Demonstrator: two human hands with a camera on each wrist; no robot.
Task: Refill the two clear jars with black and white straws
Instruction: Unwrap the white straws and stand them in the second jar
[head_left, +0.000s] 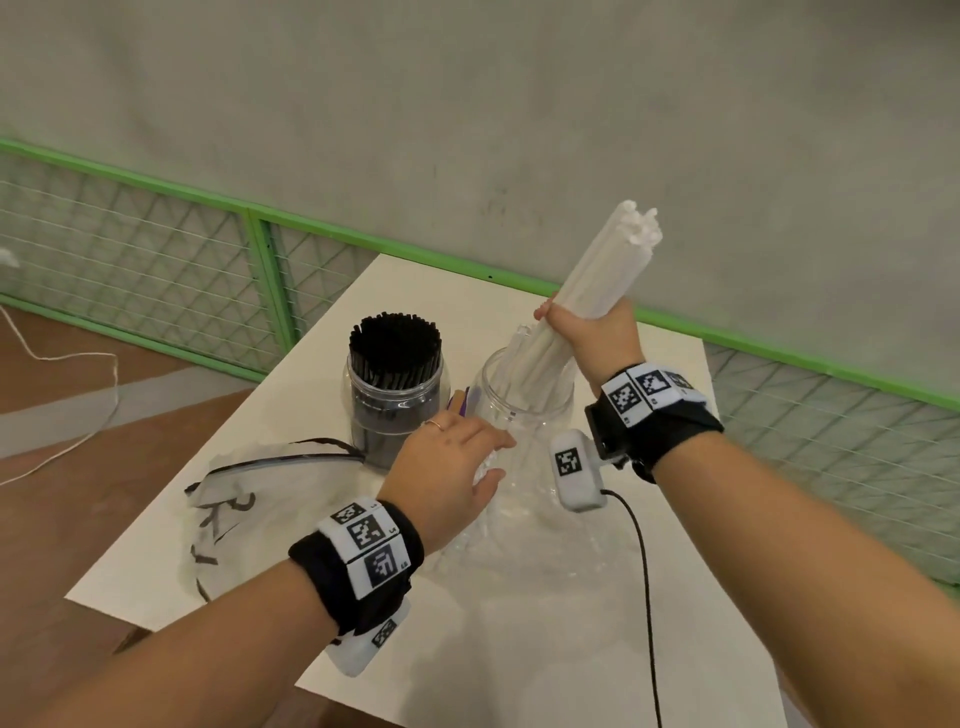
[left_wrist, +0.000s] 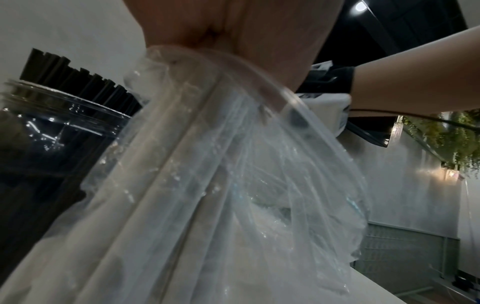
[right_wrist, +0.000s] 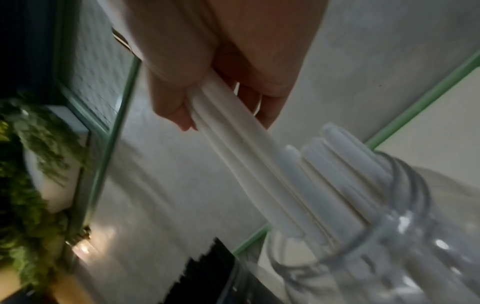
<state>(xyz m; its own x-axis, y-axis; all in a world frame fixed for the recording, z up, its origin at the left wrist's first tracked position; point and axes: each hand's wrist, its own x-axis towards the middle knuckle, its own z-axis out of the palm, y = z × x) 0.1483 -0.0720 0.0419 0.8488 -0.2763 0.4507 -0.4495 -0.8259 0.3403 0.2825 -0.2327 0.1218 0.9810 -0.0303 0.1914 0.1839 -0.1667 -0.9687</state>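
Observation:
My right hand (head_left: 589, 332) grips a thick bundle of white straws (head_left: 602, 260) around its middle, tilted, with the lower ends inside the mouth of a clear jar (head_left: 524, 400). The right wrist view shows the fingers (right_wrist: 176, 107) wrapped round the white straws (right_wrist: 233, 148) as they enter the jar (right_wrist: 389, 236). To the left stands a second clear jar (head_left: 395, 410) packed with black straws (head_left: 395, 338). My left hand (head_left: 452, 467) holds the bunched top of a clear plastic bag (left_wrist: 207, 164) beside the jar; the bag (head_left: 519, 545) trails toward me on the table.
The white table (head_left: 675, 649) is small, with its edges close on all sides. Another clear bag with black marker writing (head_left: 249, 499) lies at the left. A purple and wooden item (head_left: 462, 402) sits between the jars. A black cable (head_left: 644, 571) hangs from my right wrist. A green mesh fence (head_left: 260, 270) runs behind.

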